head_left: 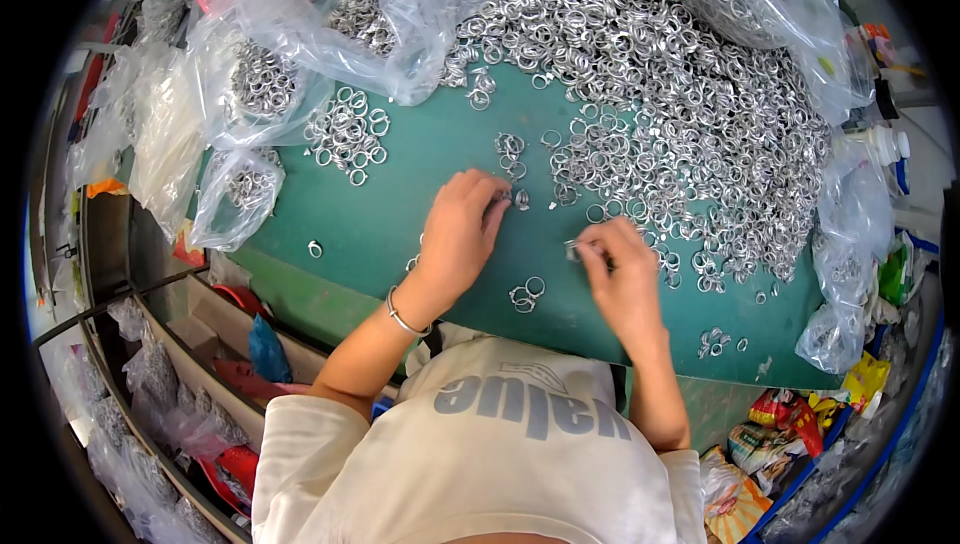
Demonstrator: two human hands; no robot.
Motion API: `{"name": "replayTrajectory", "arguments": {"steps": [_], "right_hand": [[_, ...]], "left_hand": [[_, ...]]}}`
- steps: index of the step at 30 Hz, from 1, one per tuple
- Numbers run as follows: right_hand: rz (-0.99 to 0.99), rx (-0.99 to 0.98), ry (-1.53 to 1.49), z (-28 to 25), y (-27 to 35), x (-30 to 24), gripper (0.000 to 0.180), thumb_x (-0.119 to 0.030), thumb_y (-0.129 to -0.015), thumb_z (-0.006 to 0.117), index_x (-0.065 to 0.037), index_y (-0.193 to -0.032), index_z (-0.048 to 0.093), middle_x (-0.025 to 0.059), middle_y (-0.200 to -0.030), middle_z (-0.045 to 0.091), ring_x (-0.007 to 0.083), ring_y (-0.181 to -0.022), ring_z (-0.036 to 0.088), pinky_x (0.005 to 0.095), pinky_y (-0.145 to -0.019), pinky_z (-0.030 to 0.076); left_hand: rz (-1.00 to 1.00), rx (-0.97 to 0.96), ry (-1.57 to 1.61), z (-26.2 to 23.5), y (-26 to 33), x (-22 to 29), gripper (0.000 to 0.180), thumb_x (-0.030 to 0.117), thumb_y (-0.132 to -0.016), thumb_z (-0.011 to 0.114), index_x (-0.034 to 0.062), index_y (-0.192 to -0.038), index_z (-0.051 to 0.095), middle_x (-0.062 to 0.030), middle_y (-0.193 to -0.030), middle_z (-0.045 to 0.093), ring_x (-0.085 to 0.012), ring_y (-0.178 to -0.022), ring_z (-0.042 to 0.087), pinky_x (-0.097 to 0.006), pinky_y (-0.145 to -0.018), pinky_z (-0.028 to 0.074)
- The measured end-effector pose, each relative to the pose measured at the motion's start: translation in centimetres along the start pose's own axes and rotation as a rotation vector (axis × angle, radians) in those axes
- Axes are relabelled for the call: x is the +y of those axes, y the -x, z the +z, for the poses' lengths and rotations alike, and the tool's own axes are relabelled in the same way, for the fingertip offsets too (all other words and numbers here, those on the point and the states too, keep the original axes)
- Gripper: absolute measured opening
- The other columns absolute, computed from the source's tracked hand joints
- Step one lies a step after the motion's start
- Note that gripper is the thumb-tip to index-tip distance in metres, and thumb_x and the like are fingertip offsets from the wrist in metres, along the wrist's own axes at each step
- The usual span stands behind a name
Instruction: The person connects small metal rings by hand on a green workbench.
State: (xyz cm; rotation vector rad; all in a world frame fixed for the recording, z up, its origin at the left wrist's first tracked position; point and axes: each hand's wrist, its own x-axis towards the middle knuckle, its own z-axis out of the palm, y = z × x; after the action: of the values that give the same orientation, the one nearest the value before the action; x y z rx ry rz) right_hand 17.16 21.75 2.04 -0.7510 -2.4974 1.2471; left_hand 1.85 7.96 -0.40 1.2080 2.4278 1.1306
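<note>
My left hand (463, 229), a bracelet on its wrist, is over the middle of the green tabletop (400, 204). Its thumb and fingers close on a small silver ring (505, 196), with more loose rings right beside the fingertips. My right hand (622, 269) pinches another silver ring (572, 250) between thumb and fingers, a little blurred, at the near edge of a large heap of rings (690, 124). Between me and both hands lies a small cluster of rings (526, 294). A further little group (511, 154) sits just beyond my left fingertips.
A smaller ring pile (347, 134) and clear plastic bags of rings (262, 84) occupy the left side. One ring (315, 249) lies alone. Plastic bags line the far edge. Open drawers (190, 364) stand at lower left; coloured packets (785, 419) lie at lower right.
</note>
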Motion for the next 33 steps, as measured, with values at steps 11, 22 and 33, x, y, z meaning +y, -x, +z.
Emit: {"name": "replayTrajectory", "arguments": {"steps": [11, 22, 33], "right_hand": [[0.075, -0.246, -0.195, 2.9, -0.6, -1.1, 0.023, 0.002, -0.082, 0.061, 0.001, -0.104, 0.055, 0.0154, -0.092, 0.055, 0.0333, -0.082, 0.059, 0.0402, -0.070, 0.048], [-0.059, -0.026, 0.051, 2.2, -2.7, -1.6, 0.019, 0.000, -0.082, 0.063, -0.001, -0.101, 0.059, 0.0146, -0.087, 0.057, 0.0344, -0.077, 0.060, 0.0398, -0.069, 0.049], [-0.254, 0.250, 0.583, 1.9, -4.7, -0.9, 0.024, -0.006, -0.076, 0.064, -0.003, -0.099, 0.059, 0.0111, -0.101, 0.055, 0.0281, -0.094, 0.050, 0.0418, -0.080, 0.037]], "left_hand": [[-0.043, -0.160, 0.177, -1.3, 4.4, 0.5, 0.043, 0.001, -0.075, 0.069, 0.0017, -0.115, 0.054, -0.0147, -0.109, 0.052, -0.0343, -0.096, 0.053, -0.041, -0.082, 0.045], [0.042, -0.103, -0.023, -2.3, 2.1, 0.3, 0.050, 0.006, -0.073, 0.072, 0.0038, -0.120, 0.054, -0.0134, -0.112, 0.051, -0.0334, -0.100, 0.051, -0.043, -0.087, 0.043], [0.188, -0.123, -0.178, -0.4, -3.3, -2.6, 0.024, 0.003, -0.078, 0.065, 0.0045, -0.099, 0.056, -0.0104, -0.097, 0.052, -0.0297, -0.090, 0.053, -0.040, -0.076, 0.043]]}}
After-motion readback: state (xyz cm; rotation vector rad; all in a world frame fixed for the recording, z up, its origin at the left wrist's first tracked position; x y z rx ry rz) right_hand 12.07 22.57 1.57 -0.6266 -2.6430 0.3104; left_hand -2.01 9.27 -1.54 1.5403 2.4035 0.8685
